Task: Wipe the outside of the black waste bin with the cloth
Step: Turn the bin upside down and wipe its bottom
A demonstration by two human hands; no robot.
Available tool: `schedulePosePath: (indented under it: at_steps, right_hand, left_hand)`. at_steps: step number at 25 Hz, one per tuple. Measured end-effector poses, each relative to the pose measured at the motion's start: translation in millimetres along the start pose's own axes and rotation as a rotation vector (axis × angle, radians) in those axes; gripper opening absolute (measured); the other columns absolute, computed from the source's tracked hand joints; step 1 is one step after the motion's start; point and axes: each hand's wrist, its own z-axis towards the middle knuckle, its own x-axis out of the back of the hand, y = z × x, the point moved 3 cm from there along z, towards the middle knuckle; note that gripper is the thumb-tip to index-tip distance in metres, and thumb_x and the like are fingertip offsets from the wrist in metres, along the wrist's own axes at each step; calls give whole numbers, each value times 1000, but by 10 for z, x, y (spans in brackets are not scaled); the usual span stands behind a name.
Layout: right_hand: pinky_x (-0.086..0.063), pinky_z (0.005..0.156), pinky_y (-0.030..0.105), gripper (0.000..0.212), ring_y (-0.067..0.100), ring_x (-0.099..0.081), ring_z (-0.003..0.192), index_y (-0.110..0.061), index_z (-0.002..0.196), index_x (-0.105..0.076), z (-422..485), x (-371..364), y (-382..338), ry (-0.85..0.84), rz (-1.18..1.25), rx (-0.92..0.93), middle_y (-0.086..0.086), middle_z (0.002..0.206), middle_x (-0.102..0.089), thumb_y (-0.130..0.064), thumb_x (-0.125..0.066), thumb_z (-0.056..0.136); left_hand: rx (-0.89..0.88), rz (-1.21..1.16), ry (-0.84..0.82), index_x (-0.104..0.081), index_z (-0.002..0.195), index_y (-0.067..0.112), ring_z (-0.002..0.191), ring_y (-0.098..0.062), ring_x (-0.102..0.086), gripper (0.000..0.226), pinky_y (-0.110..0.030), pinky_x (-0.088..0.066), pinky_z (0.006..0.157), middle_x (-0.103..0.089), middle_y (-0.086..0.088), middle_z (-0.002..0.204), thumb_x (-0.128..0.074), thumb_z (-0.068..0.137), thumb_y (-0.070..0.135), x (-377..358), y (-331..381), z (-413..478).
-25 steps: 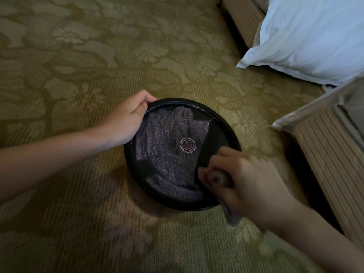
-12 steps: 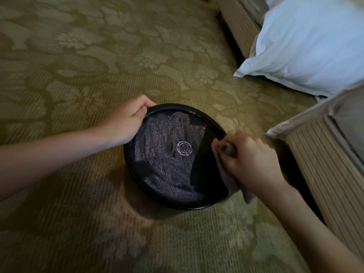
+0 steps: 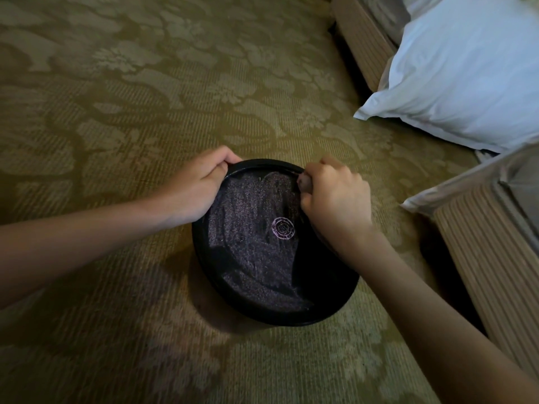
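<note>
The round black waste bin stands upright on the carpet and I look straight down into it; a small round emblem shows at its bottom. My left hand grips the rim at the far left. My right hand is closed on a small bunched cloth, pressed against the far right part of the rim. Most of the cloth is hidden under my fingers. The bin's outer wall is mostly out of sight from above.
Olive floral carpet surrounds the bin. A white pillow lies at the upper right against a ribbed bed base. Another ribbed bed base with a sheet corner stands close on the right.
My right hand with the cloth has travelled along the rim from the near right side round to the far right side. My left hand has kept its grip on the rim.
</note>
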Motion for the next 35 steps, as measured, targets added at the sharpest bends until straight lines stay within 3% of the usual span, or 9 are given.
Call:
schedulePosePath:
  at_steps: [7,12,14,16,19,22,25,31,35]
  right_hand:
    - [-41,64,37,13,35,-62,91,-15,100,-61,181,-99,-34,1,141,164,0,104,-60,-20,-61,87]
    - [-46,65,37,10,29,-64,93,-23,99,-65,256,-77,-229,14,248,290,-5,101,-61,-26,-62,90]
    - [-43,65,35,10,22,-63,94,-30,100,-67,267,-56,-333,-12,292,363,-10,99,-58,-31,-64,91]
    - [-36,66,32,11,17,-61,97,-35,103,-67,276,-11,-345,-43,312,398,-13,99,-55,-40,-61,95]
    - [-37,66,32,13,17,-61,104,-36,104,-66,248,25,-93,-91,227,395,-10,105,-58,-43,-58,95]
    - [-44,66,35,15,23,-61,103,-34,103,-66,90,74,362,-137,140,308,-7,105,-58,-33,-62,89]
    - [-36,65,32,17,20,-59,98,-34,104,-66,-83,97,530,-187,95,279,-8,106,-57,-30,-64,87]
    - [-51,66,36,26,20,-63,90,-32,95,-70,-174,29,450,-26,303,213,-8,95,-60,-51,-54,88]
    - [-50,69,35,14,19,-63,93,-34,94,-72,59,-67,51,18,384,237,-9,95,-60,-46,-65,92]
  left_hand:
    - [-6,-21,-7,-59,108,24,91,-5,-58,32,-22,-39,67,-62,9,102,-27,106,21,-10,15,26]
    - [-11,-15,-6,-58,104,25,77,13,-55,31,-14,-37,63,-60,17,93,-28,105,19,-16,18,27]
    - [-30,1,14,-58,102,27,75,15,-52,30,-8,-36,63,-58,16,92,-30,105,18,-12,16,20]
    - [-16,8,19,-58,103,26,80,7,-52,29,-13,-38,67,-58,13,93,-30,105,20,-7,7,19]
    - [34,-8,6,-59,107,26,85,-6,-56,30,-26,-39,66,-59,10,96,-30,105,23,1,-1,11]
    - [23,26,0,-59,107,27,88,-9,-58,30,-27,-41,66,-61,7,99,-29,105,24,3,21,-6]
    - [18,55,-1,-58,108,26,93,-11,-58,29,-26,-40,67,-60,5,105,-29,105,25,12,25,-12]
    - [45,-18,0,-59,110,27,89,-4,-57,31,-23,-39,67,-61,9,101,-28,106,25,-9,28,-31]
    - [70,-115,0,-61,107,30,86,0,-58,32,-22,-39,68,-63,11,98,-30,106,22,-17,0,-13]
